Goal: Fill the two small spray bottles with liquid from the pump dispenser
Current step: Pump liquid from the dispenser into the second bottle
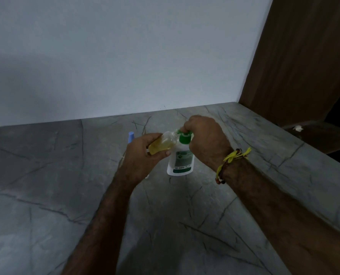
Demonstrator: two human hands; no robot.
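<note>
The left hand [145, 153] sits nearest, its fingers curled around a small clear bottle [162, 143] that lies tilted in the palm, base toward the wrist and open neck pointing up and away. The thumb lies along the near side of the bottle and the fingertips wrap its far side, so the hand grips it firmly. Yellowish liquid fills most of the bottle's body, with only the shoulder and neck looking clear; this one seems close to full, though it carries no spray top yet.

Just past the left fingertips, the bottle's neck meets the green nozzle of the dispenser [181, 155], which stands upright on the counter [204, 205]. Whether the nozzle tip is inside the neck or just touching its rim is too blurred to tell.

The right hand [202, 135] comes over the dispenser's top, fingers bent down onto the green pump head. It looks to be pressing it, with the fingers closed around the head.

Beyond the left hand's knuckles stands something with a blue cap [131, 135], mostly hidden. It may be the second bottle, but that cannot be confirmed. By this judgement the first fill is nearly done, and the second remains.
</note>
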